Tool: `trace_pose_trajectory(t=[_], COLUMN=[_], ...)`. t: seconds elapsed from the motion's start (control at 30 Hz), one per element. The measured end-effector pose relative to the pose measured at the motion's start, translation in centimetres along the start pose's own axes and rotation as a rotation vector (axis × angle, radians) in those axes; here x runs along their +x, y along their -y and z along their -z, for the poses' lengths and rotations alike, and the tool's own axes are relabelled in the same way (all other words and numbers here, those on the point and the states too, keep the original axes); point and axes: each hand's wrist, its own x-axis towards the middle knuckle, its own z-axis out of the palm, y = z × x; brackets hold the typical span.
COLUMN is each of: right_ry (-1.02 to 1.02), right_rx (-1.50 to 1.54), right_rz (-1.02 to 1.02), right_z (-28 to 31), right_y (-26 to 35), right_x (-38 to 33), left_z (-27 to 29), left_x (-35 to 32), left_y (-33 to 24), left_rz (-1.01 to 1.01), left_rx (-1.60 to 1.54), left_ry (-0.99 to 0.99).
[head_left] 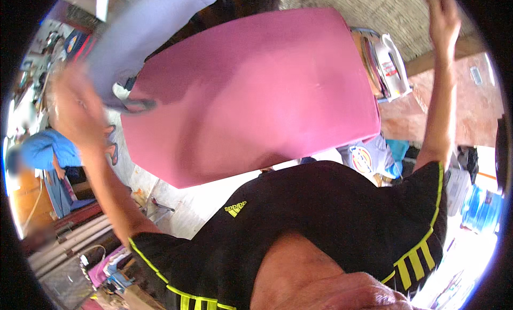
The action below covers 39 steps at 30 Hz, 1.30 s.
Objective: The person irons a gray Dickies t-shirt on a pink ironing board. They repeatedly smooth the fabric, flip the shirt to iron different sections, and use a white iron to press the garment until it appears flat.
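Observation:
My left hand is raised at the left and smeared by motion. It is right beside a long piece of grey-blue cloth, also blurred, which stretches up toward the top edge. Whether the fingers grip the cloth cannot be made out. A dark end of the cloth hangs over the left part of a padded board with a pink cover. At the upper right my right hand is lifted with the arm stretched out. The picture's rim cuts off its fingertips, and I see nothing held there.
A white plastic jug stands past the board's right end. Folded grey fabric with a round print lies below the board's right side. A person in blue bends over at the far left. Blue water bottles are at the right.

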Motion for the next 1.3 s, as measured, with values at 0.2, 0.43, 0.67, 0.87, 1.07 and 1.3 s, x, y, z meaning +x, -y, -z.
trace_pose_trajectory(t=[0.2, 0.43, 0.67, 0.87, 1.07, 1.3], right_ry=[0.345, 0.384, 0.289, 0.244, 0.157, 0.54], right_rx=[0.072, 0.094, 0.287, 0.17, 0.339, 0.315], right_rz=[-0.49, -0.799, -0.702, -0.841, -0.991, -1.146], right_z=[0.9, 1.0, -0.3, -2.1, -2.1, -0.2], right_y=[-1.1, 1.7, 0.5, 0.9, 0.3, -0.1], right_x=[-29.1, -31.2, -33.0, -32.8, -33.7, -30.3], left_z=[1.4, -3.1, -19.5, -36.1, -41.6, -44.3], left_x=[-17.2, -16.1, -4.3, 5.2, 11.7, 12.7], left_y=[-14.0, -14.3, -23.7, -35.9, -39.9, -39.2], left_rz=[-0.103, -0.215, -0.469, -0.545, -0.333, -0.563], left_rx=[-0.821, -1.145, -1.146, -1.092, -1.278, -1.061], left_ry=[0.82, 1.264, 1.381, 0.693, 1.531, 1.345])
